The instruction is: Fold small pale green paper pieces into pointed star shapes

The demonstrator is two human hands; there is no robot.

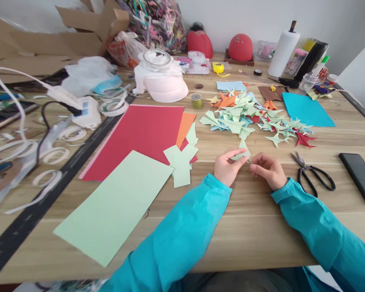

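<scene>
A small folded piece of pale green paper [245,148] is held just above the table between my two hands. The fingers and thumb of my left hand [227,167] pinch its left side. My right hand [268,170] is closed, with thumb and fingertips pinching a narrow tip at its lower right. Beyond the hands lies a pile of folded paper figures [235,115], mostly pale green, with orange, red and blue ones among them. Scissors with black handles [314,172] rest slightly open to the right of my right hand. Cut pale green pieces [181,164] lie left of my left hand.
A large pale green sheet [114,209] and a red sheet [140,138] cover the left. At right are a phone [360,177] and a blue sheet [307,109]. A thread spool [196,101], red pincushion [241,47] and power strip [86,112] stand farther back.
</scene>
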